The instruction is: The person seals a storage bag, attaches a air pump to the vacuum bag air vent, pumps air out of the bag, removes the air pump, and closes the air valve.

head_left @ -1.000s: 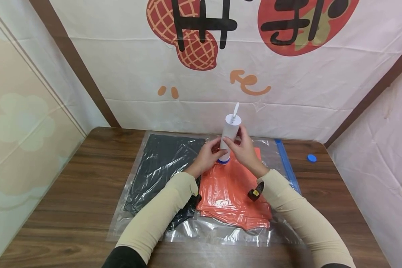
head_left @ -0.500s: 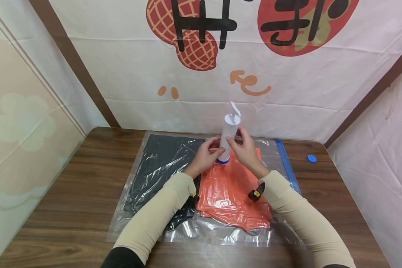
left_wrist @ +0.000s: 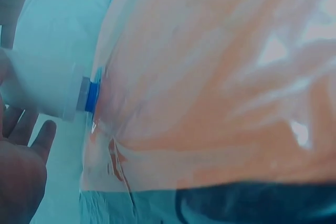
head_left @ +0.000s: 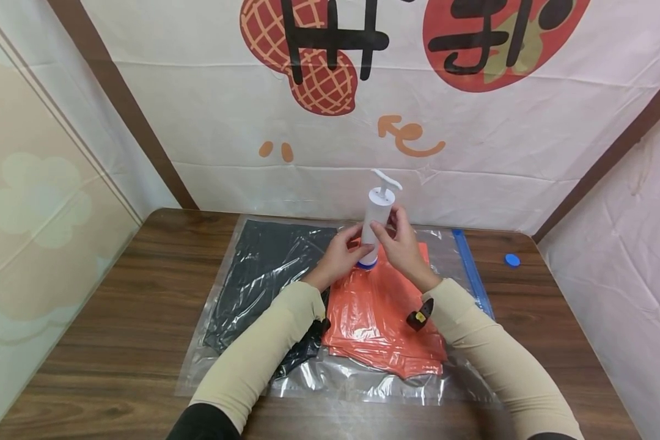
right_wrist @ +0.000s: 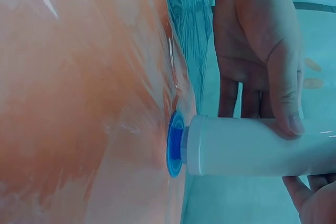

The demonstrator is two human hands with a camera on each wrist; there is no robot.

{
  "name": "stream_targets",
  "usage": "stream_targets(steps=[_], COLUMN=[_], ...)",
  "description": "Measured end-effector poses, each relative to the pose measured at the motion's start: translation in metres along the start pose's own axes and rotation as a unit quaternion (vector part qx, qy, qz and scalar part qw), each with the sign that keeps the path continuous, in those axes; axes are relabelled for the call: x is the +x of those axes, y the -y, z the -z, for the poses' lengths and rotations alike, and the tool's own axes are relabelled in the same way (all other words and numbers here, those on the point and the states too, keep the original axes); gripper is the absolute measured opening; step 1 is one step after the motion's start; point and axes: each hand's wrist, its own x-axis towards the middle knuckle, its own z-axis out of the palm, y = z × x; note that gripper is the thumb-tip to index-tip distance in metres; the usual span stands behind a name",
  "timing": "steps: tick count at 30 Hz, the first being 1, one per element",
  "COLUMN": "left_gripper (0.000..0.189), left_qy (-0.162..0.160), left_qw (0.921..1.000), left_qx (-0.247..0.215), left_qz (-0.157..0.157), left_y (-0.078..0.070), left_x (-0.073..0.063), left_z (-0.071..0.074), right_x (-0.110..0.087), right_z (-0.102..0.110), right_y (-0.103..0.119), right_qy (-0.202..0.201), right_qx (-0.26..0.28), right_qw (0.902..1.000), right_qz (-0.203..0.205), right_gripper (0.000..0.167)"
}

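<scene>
A white hand pump (head_left: 375, 214) stands upright, slightly tilted, with its T-shaped handle (head_left: 386, 180) at the top. My left hand (head_left: 335, 260) grips its barrel low on the left, thumb across the front. Higher up on the right, my right hand (head_left: 404, 247) holds the same barrel. The right wrist view shows the pump's narrow lower end seated at a blue round valve (right_wrist: 174, 145) on a clear vacuum storage bag (head_left: 357, 391). Inside the bag lie an orange folded cloth item (head_left: 385, 324), under the pump, and a black one (head_left: 269, 269) to its left.
A small blue round cap (head_left: 511, 260) lies on the wooden table (head_left: 115, 318) at the right. The bag's blue zip strip (head_left: 471, 272) runs along its right side. A printed cloth wall (head_left: 214, 122) hangs close behind the table.
The pump's handle has turned, from nearly end-on to lying crosswise, pointing left and right. Both hands have stayed at about the same place on the barrel.
</scene>
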Motion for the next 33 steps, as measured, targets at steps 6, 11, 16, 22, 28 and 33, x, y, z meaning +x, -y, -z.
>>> stream_targets(steps=[6,11,16,22,28,33], left_gripper=[0.051,0.05,0.051,0.05,0.05,0.049], left_qy=[-0.012,-0.028,-0.033,-0.033,-0.031,-0.028], left_qw=[0.9999,0.9995,0.9994,0.9993,0.9991,0.9993], left_qx=[0.004,0.012,0.011,0.019,0.029,0.026], left_qz=[-0.007,-0.003,-0.002,-0.002,0.003,-0.002], left_y=[-0.004,-0.008,-0.011,-0.01,-0.011,-0.012], left_x=[0.003,0.005,0.005,0.005,0.003,0.0], left_z=[-0.003,-0.003,-0.003,-0.003,-0.004,-0.004], right_x=[0.006,0.006,0.007,0.006,0.004,0.006], right_z=[0.001,0.002,0.004,0.004,0.004,0.005], right_y=[-0.022,-0.023,-0.021,-0.02,-0.022,-0.02], right_qy=[0.015,0.021,0.025,0.025,0.026,0.025], right_qx=[0.013,0.006,0.012,0.004,0.0,0.002], right_qw=[0.9995,0.9989,0.9984,0.9985,0.9983,0.9989], right_qz=[0.025,0.041,0.05,0.049,0.052,0.038], right_gripper=[0.045,0.043,0.044,0.045,0.047,0.045])
